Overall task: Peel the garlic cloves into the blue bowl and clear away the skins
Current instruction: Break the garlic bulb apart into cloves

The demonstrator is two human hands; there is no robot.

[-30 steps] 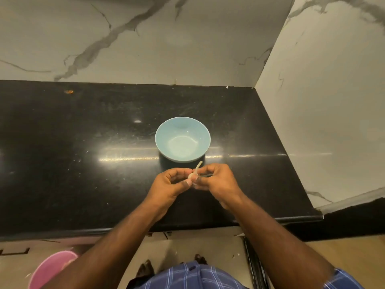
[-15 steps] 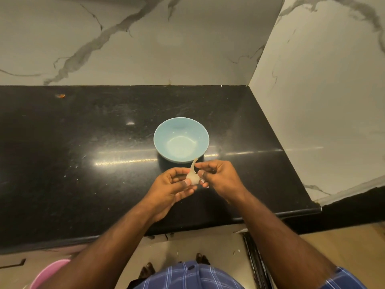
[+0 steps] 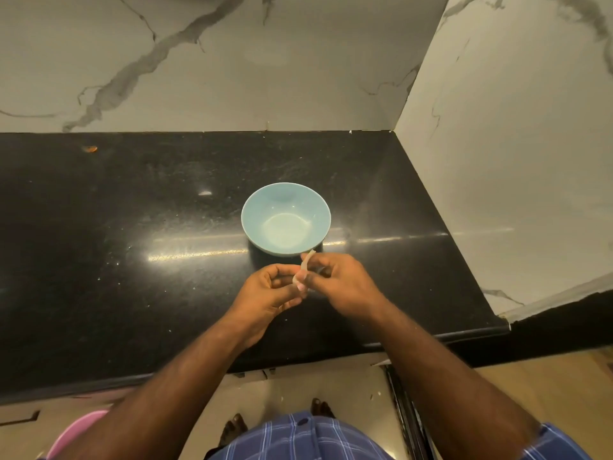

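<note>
**Peeling a garlic clove just short of the blue bowl**

Working close together above the black worktop (image 3: pixel 132 260), just in front of the blue bowl (image 3: pixel 285 219). Left hand (image 3: pixel 265 293) curled round the garlic clove (image 3: pixel 299 279), pinching it between thumb and fingers. Right hand (image 3: pixel 341 283) pinching a pale strip of skin (image 3: pixel 307 258), lifted up and away from the clove toward the bowl's near rim. Bowl apparently bare inside, so likely early in the task. Pink bin (image 3: pixel 78 433) down on the floor at lower left, probably meant for the skins.

Risks from here, as judgement only:
- Skin tip hanging right at the bowl's rim; letting go now could drop it in with the peeled cloves, meaning extra picking out later.
- Papery skin tearing short if pulled too sharply, leaving scraps stuck to the clove.
- Clove slipping from the left pinch once bare and slick, then rolling across the worktop or over the front edge to the floor.
- Loose flakes clinging to fingers and scattering over the dark, speckled surface, hard to spot when clearing.
</note>
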